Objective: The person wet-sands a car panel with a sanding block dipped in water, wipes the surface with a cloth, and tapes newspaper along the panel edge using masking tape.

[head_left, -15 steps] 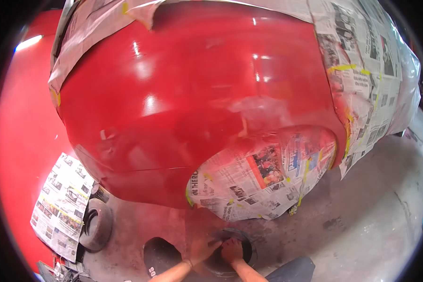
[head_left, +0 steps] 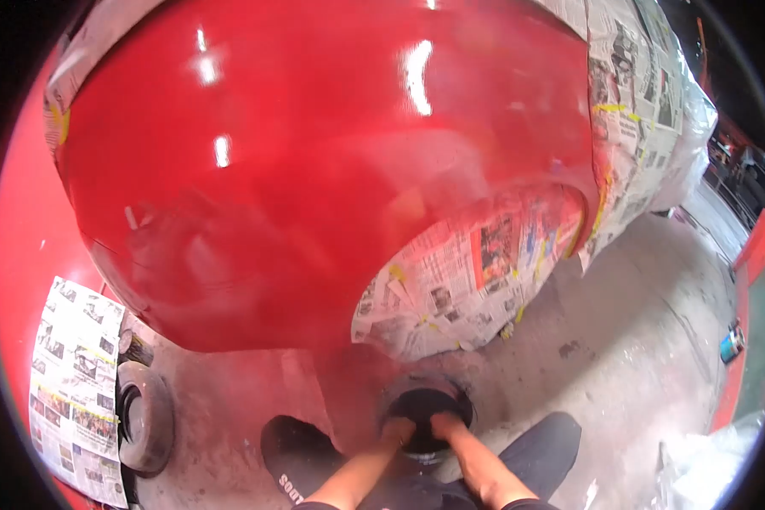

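Observation:
A black round container (head_left: pixel 427 401) stands on the floor between my knees, below the red car panel (head_left: pixel 314 153). My left hand (head_left: pixel 398 430) is at its left side and my right hand (head_left: pixel 447 423) at its right side, both reaching to its opening. The fingers of both hands are lost against the dark inside, so I cannot make out what they hold. Newspaper (head_left: pixel 459 280) covers the wheel arch just above the container.
Newspaper sheeting (head_left: pixel 625 110) masks the car's right part. At the left, a tyre (head_left: pixel 149 416) stands beside a newspaper-covered panel (head_left: pixel 76 391). A blue can (head_left: pixel 731 342) lies at the right, above crumpled clear plastic (head_left: pixel 714 467).
The view has shifted, and the hands have moved apart to opposite sides of the container. The fingers of my right hand, visible before, are now hidden. More of the right side shows.

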`<control>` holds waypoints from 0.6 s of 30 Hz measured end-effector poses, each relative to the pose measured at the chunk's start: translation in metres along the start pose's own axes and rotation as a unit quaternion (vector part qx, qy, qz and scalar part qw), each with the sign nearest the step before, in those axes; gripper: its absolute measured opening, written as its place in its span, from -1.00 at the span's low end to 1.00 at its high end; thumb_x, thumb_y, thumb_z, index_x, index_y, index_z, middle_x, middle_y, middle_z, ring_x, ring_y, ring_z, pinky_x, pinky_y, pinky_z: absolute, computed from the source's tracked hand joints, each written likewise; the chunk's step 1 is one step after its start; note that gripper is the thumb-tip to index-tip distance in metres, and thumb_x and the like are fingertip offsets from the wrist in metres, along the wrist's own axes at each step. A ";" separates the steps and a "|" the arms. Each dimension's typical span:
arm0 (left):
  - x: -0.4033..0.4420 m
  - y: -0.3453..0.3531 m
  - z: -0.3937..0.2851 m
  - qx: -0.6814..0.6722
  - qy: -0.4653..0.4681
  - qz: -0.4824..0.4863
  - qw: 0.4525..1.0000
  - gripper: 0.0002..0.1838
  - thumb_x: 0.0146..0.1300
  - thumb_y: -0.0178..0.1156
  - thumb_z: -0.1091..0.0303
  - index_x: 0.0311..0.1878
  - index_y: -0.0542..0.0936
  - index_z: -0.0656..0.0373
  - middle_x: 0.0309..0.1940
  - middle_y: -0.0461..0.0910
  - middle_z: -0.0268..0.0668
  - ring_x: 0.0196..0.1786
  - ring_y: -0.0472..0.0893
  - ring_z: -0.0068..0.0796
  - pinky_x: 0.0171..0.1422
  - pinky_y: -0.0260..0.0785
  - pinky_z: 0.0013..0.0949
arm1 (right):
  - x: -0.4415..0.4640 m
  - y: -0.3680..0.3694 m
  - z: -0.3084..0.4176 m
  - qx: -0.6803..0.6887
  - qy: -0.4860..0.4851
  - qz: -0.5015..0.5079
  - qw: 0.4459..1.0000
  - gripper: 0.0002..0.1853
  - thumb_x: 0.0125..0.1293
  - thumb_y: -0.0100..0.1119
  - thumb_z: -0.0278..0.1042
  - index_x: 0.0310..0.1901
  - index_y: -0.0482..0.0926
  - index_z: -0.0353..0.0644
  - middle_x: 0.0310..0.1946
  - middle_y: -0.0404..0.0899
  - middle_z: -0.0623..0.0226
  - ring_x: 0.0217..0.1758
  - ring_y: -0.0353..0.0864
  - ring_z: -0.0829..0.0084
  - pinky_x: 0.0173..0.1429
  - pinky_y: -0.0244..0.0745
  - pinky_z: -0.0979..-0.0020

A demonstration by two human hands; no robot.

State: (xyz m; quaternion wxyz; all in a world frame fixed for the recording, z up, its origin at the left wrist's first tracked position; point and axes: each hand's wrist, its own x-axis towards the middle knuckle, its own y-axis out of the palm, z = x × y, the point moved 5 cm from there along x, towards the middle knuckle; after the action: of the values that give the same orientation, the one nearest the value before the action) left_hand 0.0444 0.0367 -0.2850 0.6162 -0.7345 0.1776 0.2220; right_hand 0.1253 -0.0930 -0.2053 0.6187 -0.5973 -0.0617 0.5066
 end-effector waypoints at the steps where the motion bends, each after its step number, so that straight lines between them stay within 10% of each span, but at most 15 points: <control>1: -0.009 -0.004 -0.003 -0.023 -0.030 -0.009 0.999 -0.66 0.51 0.17 0.35 0.13 0.88 0.13 0.22 0.83 0.01 0.27 0.83 0.07 0.29 0.73 0.12 | 0.016 0.012 -0.014 0.025 0.006 -0.071 0.997 -0.68 0.30 0.36 -0.27 0.01 0.89 -0.17 0.07 0.86 -0.09 0.20 0.86 -0.10 0.34 0.74 -0.06; 5: -0.027 -0.031 -0.001 -0.066 0.012 0.002 0.998 -0.68 0.44 0.24 0.31 0.09 0.89 0.14 0.17 0.83 0.03 0.25 0.82 0.04 0.38 0.68 0.08 | -0.027 -0.042 -0.006 0.049 0.018 -0.075 0.996 -0.62 0.44 0.37 0.03 -0.21 0.91 -0.15 -0.08 0.87 -0.03 0.04 0.89 -0.02 0.15 0.76 -0.05; 8: -0.033 -0.048 0.000 -0.118 0.025 -0.041 0.992 -0.65 0.34 0.36 0.19 0.03 0.88 0.20 0.07 0.84 0.07 0.15 0.85 0.10 0.33 0.69 0.08 | -0.039 -0.053 -0.026 0.264 0.061 -0.046 0.961 -0.48 0.57 0.39 0.14 -0.17 0.82 -0.30 -0.38 0.84 0.13 -0.48 0.81 0.26 -0.24 0.70 0.14; 13: -0.077 -0.115 -0.005 -0.100 0.067 -0.084 0.989 -0.66 0.40 0.33 0.04 -0.06 0.89 0.07 -0.06 0.87 -0.03 0.06 0.85 0.06 0.32 0.59 0.14 | -0.071 -0.088 -0.007 0.560 0.096 -0.069 0.820 -0.59 0.59 0.42 -0.02 0.15 0.73 -0.22 -0.28 0.80 0.38 -0.38 0.76 0.57 -0.29 0.52 0.42; 18: -0.106 -0.117 0.003 -0.119 0.133 -0.249 0.952 -0.65 0.40 0.34 -0.04 -0.11 0.88 0.02 -0.13 0.86 -0.16 0.05 0.81 -0.07 0.35 0.49 0.08 | -0.085 -0.100 -0.005 0.583 0.080 -0.070 0.805 -0.59 0.62 0.40 0.00 0.24 0.73 -0.15 -0.24 0.79 0.48 -0.35 0.73 0.61 -0.27 0.47 0.48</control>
State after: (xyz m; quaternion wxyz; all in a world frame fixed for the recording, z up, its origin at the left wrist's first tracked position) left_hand 0.0180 0.0587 -0.1309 0.5308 -0.8463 0.0417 -0.0180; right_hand 0.1432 -0.1332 -0.0820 0.8869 -0.1564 0.2535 0.3531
